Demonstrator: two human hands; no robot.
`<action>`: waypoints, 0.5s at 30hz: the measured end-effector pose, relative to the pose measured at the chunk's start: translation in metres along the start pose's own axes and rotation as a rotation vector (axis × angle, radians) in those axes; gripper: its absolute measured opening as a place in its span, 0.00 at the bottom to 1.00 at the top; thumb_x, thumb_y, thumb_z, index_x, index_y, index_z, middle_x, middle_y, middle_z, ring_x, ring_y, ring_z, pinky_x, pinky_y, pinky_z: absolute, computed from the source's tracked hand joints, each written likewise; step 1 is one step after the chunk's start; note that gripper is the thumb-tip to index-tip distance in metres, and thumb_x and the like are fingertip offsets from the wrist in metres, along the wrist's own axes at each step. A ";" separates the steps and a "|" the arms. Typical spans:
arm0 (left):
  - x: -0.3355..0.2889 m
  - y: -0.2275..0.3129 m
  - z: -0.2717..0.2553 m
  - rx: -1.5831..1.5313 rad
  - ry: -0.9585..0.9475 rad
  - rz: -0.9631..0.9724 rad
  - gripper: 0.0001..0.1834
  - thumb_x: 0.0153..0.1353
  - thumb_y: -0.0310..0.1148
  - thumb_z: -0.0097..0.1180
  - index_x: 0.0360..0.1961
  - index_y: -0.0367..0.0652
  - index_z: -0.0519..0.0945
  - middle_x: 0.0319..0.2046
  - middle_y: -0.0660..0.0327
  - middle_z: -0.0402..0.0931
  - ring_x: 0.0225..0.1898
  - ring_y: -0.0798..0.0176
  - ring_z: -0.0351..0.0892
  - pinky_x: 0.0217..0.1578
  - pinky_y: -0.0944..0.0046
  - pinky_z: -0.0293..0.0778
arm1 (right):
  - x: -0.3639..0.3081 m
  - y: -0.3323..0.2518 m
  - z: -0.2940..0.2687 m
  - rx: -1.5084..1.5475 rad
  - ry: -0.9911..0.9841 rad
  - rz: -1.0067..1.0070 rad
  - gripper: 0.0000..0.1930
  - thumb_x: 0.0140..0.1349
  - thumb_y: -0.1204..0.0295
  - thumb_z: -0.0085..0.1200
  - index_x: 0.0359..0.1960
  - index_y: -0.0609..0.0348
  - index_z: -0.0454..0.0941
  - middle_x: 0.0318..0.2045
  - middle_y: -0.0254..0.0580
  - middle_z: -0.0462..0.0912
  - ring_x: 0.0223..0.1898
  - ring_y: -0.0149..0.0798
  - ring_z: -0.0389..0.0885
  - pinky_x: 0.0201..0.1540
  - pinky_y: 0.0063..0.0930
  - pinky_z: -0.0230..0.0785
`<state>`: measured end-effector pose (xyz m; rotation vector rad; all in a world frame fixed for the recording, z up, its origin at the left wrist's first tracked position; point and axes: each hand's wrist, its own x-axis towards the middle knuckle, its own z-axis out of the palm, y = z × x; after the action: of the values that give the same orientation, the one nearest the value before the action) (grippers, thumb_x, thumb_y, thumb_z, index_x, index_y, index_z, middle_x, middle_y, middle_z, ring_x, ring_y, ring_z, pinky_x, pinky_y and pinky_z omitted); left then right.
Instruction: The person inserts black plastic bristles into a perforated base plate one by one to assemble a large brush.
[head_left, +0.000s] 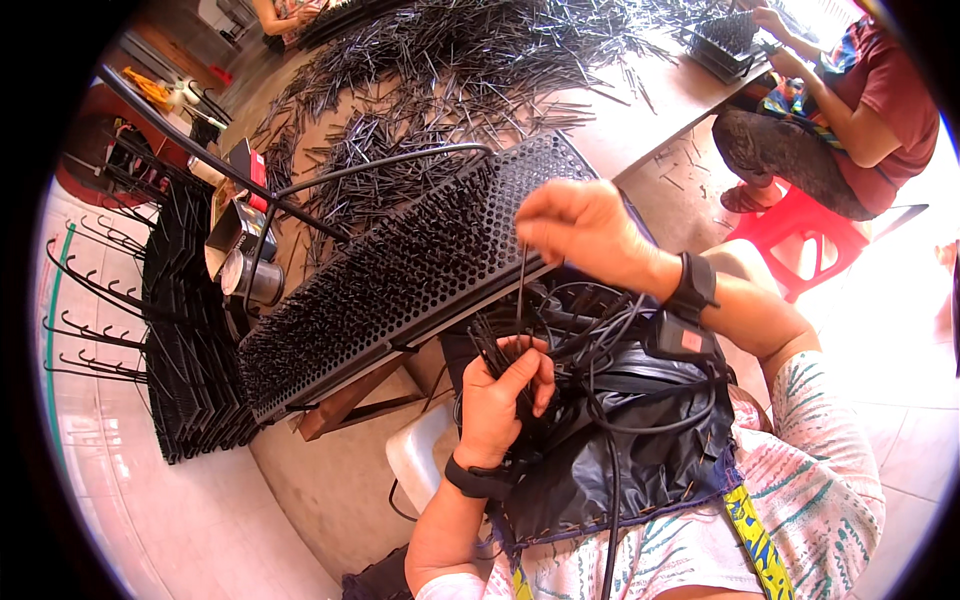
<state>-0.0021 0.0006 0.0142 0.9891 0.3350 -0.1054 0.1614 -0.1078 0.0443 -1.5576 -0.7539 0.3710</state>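
My left hand (505, 395) is closed round a bundle of thin black rods (488, 345) above my lap. My right hand (590, 230) is raised over the near right edge of a perforated black board (525, 185). Its fingertips pinch one slim black rod (523, 285), which hangs down toward the bundle. The board lies slanted on a wooden support. Short black pieces (390, 255) stand densely in its holes over the left and middle, while holes show bare toward the right end.
Heaps of loose black rods (430, 60) cover the table behind. Stacked black racks with hooks (190, 330) stand left, near a metal tin (250, 275). Black cables (610, 420) cross my dark apron (620, 480). Another person (870, 110) sits right on a red stool (800, 240).
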 end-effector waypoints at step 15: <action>0.001 -0.003 -0.009 -0.192 0.074 0.011 0.05 0.56 0.28 0.48 0.33 0.38 0.71 0.21 0.59 0.70 0.16 0.68 0.67 0.13 0.72 0.62 | 0.066 0.058 -0.014 -0.454 0.365 -0.395 0.03 0.53 0.77 0.50 0.30 0.62 0.72 0.18 0.34 0.74 0.18 0.23 0.71 0.21 0.16 0.63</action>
<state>-0.0036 0.0060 0.0067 0.8063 0.3999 -0.0258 0.2321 -0.0738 0.0031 -1.7772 -0.8678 -0.3935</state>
